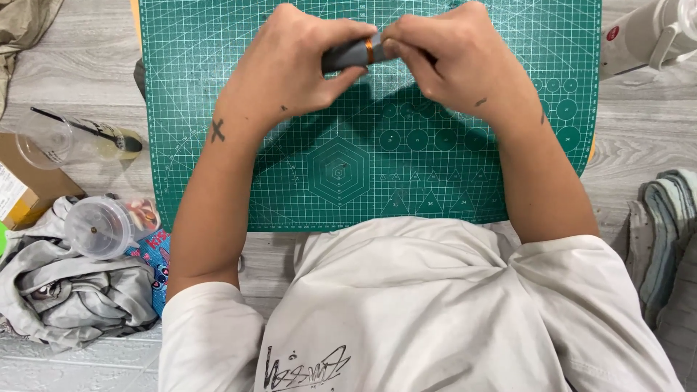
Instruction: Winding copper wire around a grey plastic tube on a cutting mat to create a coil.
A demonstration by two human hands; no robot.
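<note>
Currently both hands, left hand (290, 62) and right hand (454, 62), pinch a dark cylinder with orange band (357, 53) above the cutting mat's (239, 181) far edge; uneven twisting could make it slip.

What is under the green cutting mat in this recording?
The green cutting mat lies on a grey wood-grain surface, and a thin orange edge shows at its upper left side. Whatever lies directly beneath the mat is covered.

Matt dark grey tool handle (348, 54) with a shiny copper-coloured metal ring (369, 51), pinched between left hand (290, 65) and right hand (457, 62). Smooth, faintly glossy green rubbery cutting mat (341, 167). Pale wood-grain floor (80, 72), matt. Clear glossy plastic cups (98, 229). Soft crumpled grey cloth (72, 297). Plain brown cardboard box (22, 196).
</note>
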